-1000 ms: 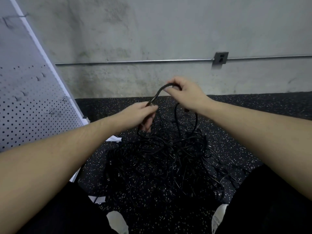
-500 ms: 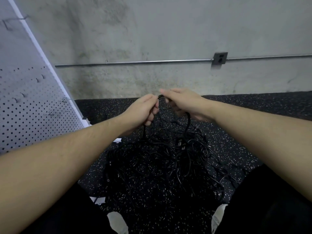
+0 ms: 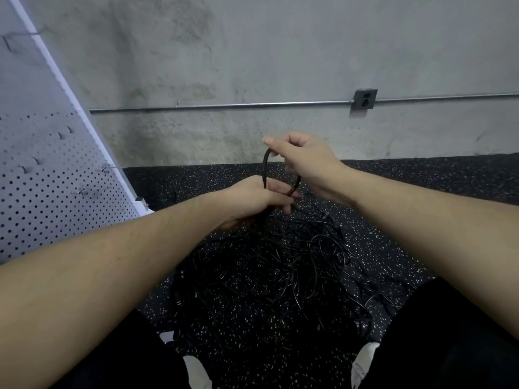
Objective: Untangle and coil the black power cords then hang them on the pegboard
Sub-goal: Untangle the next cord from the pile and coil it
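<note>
Above the tangle (image 3: 275,270), both hands (image 3: 280,178) grip one cord (image 3: 264,167).

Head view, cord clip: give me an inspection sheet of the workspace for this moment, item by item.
Surface: black speckled floor, dim light.
Job's things: tangled pile of black power cords on the floor between the person's legs; one cord loop lifted above it; white pegboard at left, its hooks bare.
Clutter: small white scraps on the floor near the left leg; what they are cannot be told.
Grips: left hand holds the loop's lower part; right hand pinches its top.
Cables: no finished coil seen; none hung.
Surroundings: concrete wall, metal conduit, wall outlet; white shoes.
</note>
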Motion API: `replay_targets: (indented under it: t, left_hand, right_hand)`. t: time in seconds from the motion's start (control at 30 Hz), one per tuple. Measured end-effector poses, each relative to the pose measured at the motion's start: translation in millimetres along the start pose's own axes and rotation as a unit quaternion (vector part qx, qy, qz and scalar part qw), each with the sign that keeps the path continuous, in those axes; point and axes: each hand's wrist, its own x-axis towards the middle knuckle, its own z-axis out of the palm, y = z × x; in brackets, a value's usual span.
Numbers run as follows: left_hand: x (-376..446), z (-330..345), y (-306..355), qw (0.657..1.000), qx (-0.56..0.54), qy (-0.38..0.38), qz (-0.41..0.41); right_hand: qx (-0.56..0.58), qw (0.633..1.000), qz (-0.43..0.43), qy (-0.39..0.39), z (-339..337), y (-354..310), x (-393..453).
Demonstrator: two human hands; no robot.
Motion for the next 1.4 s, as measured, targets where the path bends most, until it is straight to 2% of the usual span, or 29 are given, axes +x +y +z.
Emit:
replay_targets:
  t: [0.1, 0.2, 0.33, 0.47, 0.63, 0.87, 1.0, 1.07, 1.17, 1.27, 1.4]
  left_hand:
    - [2, -1, -2, 0.999, 0.01, 0.015, 0.041]
    - [1, 4, -2, 0.997, -0.058, 0.014, 0.049]
    - [1, 4, -3, 0.997, -0.002, 0.035, 0.067]
    - [4, 7, -3, 0.998, 0.0, 0.024, 0.055]
    - [4, 4, 2, 0.998, 0.011, 0.001, 0.059]
    - [7, 10, 7, 0.997, -0.073, -0.034, -0.013]
    - [14, 18, 6, 1.0, -0.021, 0.002, 0.015]
    - [18, 19, 4, 0.999, -0.004, 0.031, 0.025]
    - [24, 17, 5, 0.996, -0.049, 0.064, 0.033]
    - [30, 15, 12, 0.984, -0.13, 0.111, 0.049]
    - [36, 9, 21, 0.959, -0.225, 0.163, 0.054]
  right_hand:
    - [0.096, 0.992, 0.082, -0.024, -7, -1, -1]
    - [0.162, 0.974, 0.145, -0.069, -4, -6, -2]
    - [0.275, 0.95, 0.143, -0.035, 1, -14, 3]
    - [0.322, 0.93, 0.178, 0.005, -1, -13, 5]
    - [0.324, 0.925, 0.196, 0.008, -10, -8, 11]
    - [0.296, 0.931, 0.18, 0.115, -13, 0, 20]
    - [0.271, 0.935, 0.193, 0.122, -23, 7, 23]
    - [0.265, 0.941, 0.192, 0.084, -29, 10, 20]
    - [0.241, 0.952, 0.187, -0.033, -35, 21, 11]
    - [0.127, 0.958, 0.194, -0.167, -32, 32, 0]
    - [0.027, 0.918, 0.214, -0.332, -27, 45, -12]
